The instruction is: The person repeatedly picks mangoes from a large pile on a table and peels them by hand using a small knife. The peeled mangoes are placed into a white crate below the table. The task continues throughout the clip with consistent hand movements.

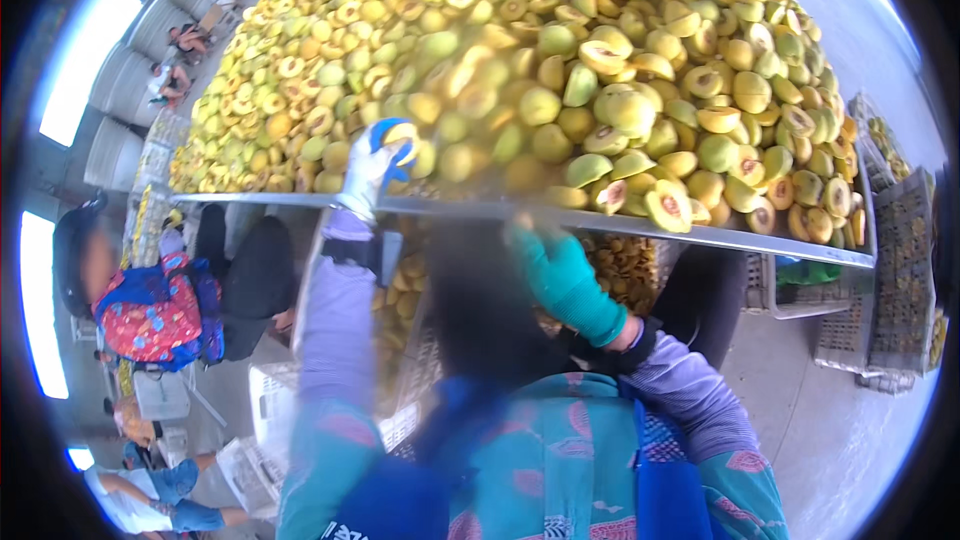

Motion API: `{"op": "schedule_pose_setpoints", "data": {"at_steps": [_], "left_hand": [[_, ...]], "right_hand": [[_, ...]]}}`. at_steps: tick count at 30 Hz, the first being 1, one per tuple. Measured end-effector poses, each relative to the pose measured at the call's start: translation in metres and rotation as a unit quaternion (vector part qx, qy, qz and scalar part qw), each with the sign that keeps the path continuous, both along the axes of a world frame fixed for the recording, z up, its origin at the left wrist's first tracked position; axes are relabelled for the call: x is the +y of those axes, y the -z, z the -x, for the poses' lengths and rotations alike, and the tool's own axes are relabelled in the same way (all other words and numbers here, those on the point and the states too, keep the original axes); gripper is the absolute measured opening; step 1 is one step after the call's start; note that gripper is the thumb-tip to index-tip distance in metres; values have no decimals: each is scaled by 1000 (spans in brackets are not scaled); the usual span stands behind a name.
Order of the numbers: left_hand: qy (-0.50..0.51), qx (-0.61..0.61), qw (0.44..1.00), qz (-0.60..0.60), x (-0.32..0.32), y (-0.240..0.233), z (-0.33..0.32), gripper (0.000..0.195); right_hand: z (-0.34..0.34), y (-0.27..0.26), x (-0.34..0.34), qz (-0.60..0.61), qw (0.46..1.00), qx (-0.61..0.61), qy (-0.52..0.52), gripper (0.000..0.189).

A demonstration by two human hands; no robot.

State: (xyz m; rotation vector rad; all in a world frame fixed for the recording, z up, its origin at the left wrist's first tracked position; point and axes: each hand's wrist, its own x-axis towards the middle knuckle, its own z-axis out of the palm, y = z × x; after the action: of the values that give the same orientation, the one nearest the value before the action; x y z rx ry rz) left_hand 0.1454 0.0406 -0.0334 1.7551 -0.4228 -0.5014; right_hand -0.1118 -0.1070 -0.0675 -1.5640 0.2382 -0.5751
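Note:
A big heap of halved yellow peaches (660,127) covers the metal-edged table (465,204) before me; some halves still show a pit or a reddish pit hollow. At the table's near edge my left hand (379,161), in a white and blue glove, has its fingers around a peach half (397,135). My right hand (566,277), in a teal knitted glove, is just below the rim, right of centre. Its fingertips are blurred, so whether it holds anything is unclear. A blurred dark shape covers part of the space between my arms.
Beneath the table are containers of peach pieces (630,266). Plastic crates (900,270) are stacked at the right. On my left sits a co-worker in a red and blue patterned garment (154,311); a white crate (274,409) stands nearby. Other people sit farther off.

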Motion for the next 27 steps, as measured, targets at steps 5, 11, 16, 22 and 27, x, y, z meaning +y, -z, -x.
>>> {"op": "schedule_pose_setpoints", "data": {"at_steps": [5, 11, 16, 22, 27], "left_hand": [[69, -81, 981, 160, -28, 4, 96, 21], [18, -375, 923, 86, -56, -16, 155, 21], [-61, -146, 941, 299, -67, 0, 166, 18], [-22, -118, 961, 247, -68, -8, 181, 21], [92, -298, 934, 176, -54, 8, 158, 33]], "right_hand": [[-23, -32, -2, 266, 962, -47, 32, 18], [-17, -18, 10, 330, 937, -85, 81, 24], [-5, -18, 8, 521, 846, -90, 74, 31], [23, -1, 18, 321, 946, -35, -21, 41], [20, -29, 15, -328, 901, 68, -275, 26]]}}
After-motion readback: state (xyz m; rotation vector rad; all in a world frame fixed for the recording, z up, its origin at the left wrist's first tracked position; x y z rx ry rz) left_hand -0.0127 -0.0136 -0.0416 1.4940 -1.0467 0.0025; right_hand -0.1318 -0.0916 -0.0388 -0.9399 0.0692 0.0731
